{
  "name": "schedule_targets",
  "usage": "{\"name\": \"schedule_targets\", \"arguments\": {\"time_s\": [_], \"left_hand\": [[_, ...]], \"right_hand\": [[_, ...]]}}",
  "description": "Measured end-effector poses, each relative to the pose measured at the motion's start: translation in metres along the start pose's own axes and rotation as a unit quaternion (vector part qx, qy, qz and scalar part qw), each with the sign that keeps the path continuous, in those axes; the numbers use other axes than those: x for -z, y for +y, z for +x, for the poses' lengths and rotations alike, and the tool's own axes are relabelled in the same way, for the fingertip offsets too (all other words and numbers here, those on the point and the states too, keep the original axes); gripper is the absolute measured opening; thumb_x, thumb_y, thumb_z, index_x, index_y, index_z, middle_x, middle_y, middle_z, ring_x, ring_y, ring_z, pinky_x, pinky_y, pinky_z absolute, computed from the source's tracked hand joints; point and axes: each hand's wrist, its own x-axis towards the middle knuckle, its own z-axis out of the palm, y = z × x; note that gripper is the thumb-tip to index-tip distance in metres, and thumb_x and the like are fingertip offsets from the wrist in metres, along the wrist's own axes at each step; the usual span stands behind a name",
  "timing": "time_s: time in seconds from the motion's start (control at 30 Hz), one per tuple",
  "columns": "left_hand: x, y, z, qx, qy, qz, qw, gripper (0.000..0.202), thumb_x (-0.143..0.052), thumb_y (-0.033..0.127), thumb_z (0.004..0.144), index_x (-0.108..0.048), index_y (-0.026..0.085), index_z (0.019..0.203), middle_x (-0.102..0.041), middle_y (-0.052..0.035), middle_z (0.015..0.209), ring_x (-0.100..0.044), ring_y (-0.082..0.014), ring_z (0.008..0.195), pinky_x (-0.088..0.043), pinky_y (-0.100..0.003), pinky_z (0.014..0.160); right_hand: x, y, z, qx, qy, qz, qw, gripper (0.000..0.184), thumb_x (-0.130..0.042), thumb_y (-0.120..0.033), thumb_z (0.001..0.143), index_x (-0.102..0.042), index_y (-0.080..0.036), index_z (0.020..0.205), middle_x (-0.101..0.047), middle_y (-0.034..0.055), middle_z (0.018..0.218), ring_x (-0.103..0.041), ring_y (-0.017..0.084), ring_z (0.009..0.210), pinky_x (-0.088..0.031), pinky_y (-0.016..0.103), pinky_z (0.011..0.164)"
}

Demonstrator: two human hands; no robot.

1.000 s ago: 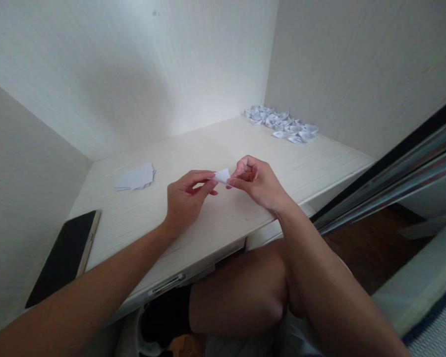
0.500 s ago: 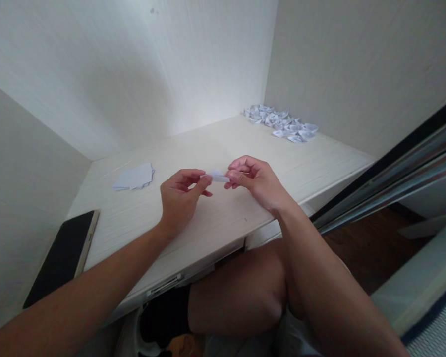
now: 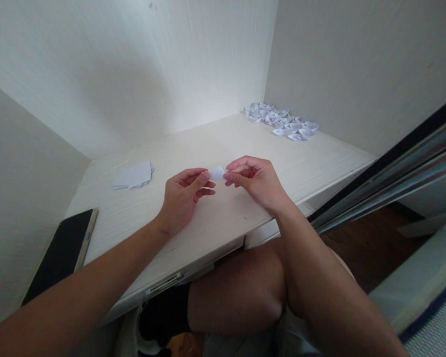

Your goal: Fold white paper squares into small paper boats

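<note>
A small folded piece of white paper (image 3: 217, 173) is held up just above the desk, pinched at both ends. My left hand (image 3: 188, 191) grips its left end between thumb and forefinger, the other fingers loosely curled below. On the right end, my right hand (image 3: 250, 177) pinches with thumb and fingertips. The paper's middle shows between the hands as a pale, roughly triangular face; the fingertips cover its ends.
A stack of white paper sheets (image 3: 134, 175) lies left on the white desk (image 3: 215, 223). Several folded paper pieces (image 3: 282, 121) are heaped in the back right corner. A dark flat device (image 3: 61, 250) lies at the left edge. Walls (image 3: 215, 59) enclose the desk's back and sides.
The folded paper has turned, so a broader triangular face shows instead of a narrow strip. My left hand has shifted slightly right; both hands keep their pinch.
</note>
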Motion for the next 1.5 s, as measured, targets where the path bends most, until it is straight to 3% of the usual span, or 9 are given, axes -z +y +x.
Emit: {"name": "schedule_targets", "arguments": {"time_s": [0.13, 0.33, 0.43, 0.57, 0.77, 0.83, 0.97, 1.13, 1.5], "left_hand": [[0.0, 0.002, 0.001, 0.063, -0.021, -0.058, 0.996, 0.033, -0.104, 0.033, 0.063, -0.082, 0.015, 0.08, -0.08, -0.0038, 0.076, -0.076, -0.0127, 0.068, -0.064, -0.021, 0.069], [0.001, 0.002, 0.0, 0.07, -0.04, -0.078, 0.994, 0.03, -0.102, 0.03, 0.067, -0.083, 0.013, 0.084, -0.083, -0.0051, 0.082, -0.077, -0.0121, 0.072, -0.065, -0.02, 0.075], [0.001, 0.001, 0.001, 0.068, -0.03, -0.095, 0.993, 0.03, -0.101, 0.027, 0.07, -0.083, 0.013, 0.089, -0.083, -0.0042, 0.086, -0.077, -0.0109, 0.075, -0.065, -0.019, 0.078], [0.001, 0.002, 0.004, 0.096, -0.007, -0.126, 0.987, 0.021, -0.093, 0.02, 0.08, -0.081, 0.016, 0.097, -0.081, -0.002, 0.084, -0.077, -0.0093, 0.078, -0.064, -0.018, 0.082], [0.005, 0.007, 0.007, 0.151, 0.002, -0.125, 0.981, 0.009, -0.083, 0.023, 0.09, -0.077, 0.02, 0.096, -0.077, 0.0007, 0.082, -0.074, -0.0083, 0.074, -0.063, -0.016, 0.075], [0.007, 0.007, 0.008, 0.152, -0.006, -0.124, 0.98, 0.008, -0.083, 0.024, 0.089, -0.077, 0.019, 0.092, -0.076, 0.0003, 0.083, -0.073, -0.008, 0.072, -0.063, -0.016, 0.072], [0.009, 0.007, 0.01, 0.123, -0.02, -0.097, 0.987, 0.012, -0.086, 0.025, 0.084, -0.079, 0.017, 0.088, -0.074, -0.0002, 0.079, -0.07, -0.0081, 0.071, -0.062, -0.017, 0.07], [0.008, 0.008, 0.009, 0.088, -0.023, -0.041, 0.995, 0.018, -0.09, 0.03, 0.082, -0.08, 0.016, 0.084, -0.071, 0.0, 0.077, -0.066, -0.0085, 0.071, -0.06, -0.018, 0.067], [0.004, 0.011, 0.005, 0.088, -0.032, 0.01, 0.996, 0.037, -0.092, 0.049, 0.079, -0.075, 0.016, 0.077, -0.062, 0.0001, 0.073, -0.058, -0.0087, 0.063, -0.05, -0.016, 0.05]], "right_hand": [[0.0, -0.001, 0.0, 0.001, 0.004, -0.005, 1.0, 0.034, -0.096, -0.044, 0.072, -0.075, -0.02, 0.083, -0.077, 0.0006, 0.082, -0.073, 0.014, 0.066, -0.051, 0.028, 0.059], [0.001, -0.006, -0.004, -0.017, -0.039, -0.018, 0.999, 0.032, -0.093, -0.046, 0.077, -0.077, -0.02, 0.085, -0.077, 0.0016, 0.08, -0.073, 0.015, 0.073, -0.055, 0.031, 0.069], [-0.003, -0.003, -0.005, -0.018, -0.055, -0.03, 0.998, 0.031, -0.092, -0.046, 0.077, -0.077, -0.02, 0.084, -0.078, 0.002, 0.076, -0.071, 0.016, 0.074, -0.055, 0.033, 0.073], [-0.011, 0.005, -0.004, 0.019, -0.028, -0.037, 0.999, 0.027, -0.09, -0.044, 0.079, -0.078, -0.02, 0.083, -0.079, 0.0032, 0.084, -0.071, 0.016, 0.08, -0.057, 0.035, 0.08], [-0.016, 0.005, -0.007, 0.119, 0.002, -0.178, 0.977, 0.014, -0.08, -0.034, 0.09, -0.077, -0.022, 0.083, -0.079, 0.0022, 0.086, -0.069, 0.016, 0.077, -0.055, 0.032, 0.075], [-0.016, 0.003, -0.008, 0.145, -0.004, -0.206, 0.968, 0.004, -0.078, -0.026, 0.09, -0.078, -0.022, 0.093, -0.079, 0.0011, 0.084, -0.067, 0.015, 0.075, -0.054, 0.031, 0.073], [-0.017, 0.002, -0.011, 0.193, -0.039, -0.247, 0.949, 0.039, -0.072, -0.014, 0.092, -0.074, -0.022, 0.13, -0.078, 0.0009, 0.089, -0.065, 0.014, 0.074, -0.053, 0.03, 0.075], [-0.02, 0.005, -0.011, 0.221, -0.067, -0.32, 0.919, 0.039, -0.065, -0.009, 0.093, -0.076, -0.022, 0.128, -0.079, 0.0048, 0.1, -0.066, 0.016, 0.08, -0.054, 0.031, 0.079], [-0.023, 0.008, -0.012, 0.187, -0.027, -0.247, 0.95, 0.035, -0.073, -0.013, 0.092, -0.081, -0.023, 0.124, -0.078, 0.0034, 0.094, -0.067, 0.016, 0.077, -0.058, 0.032, 0.079]]}}
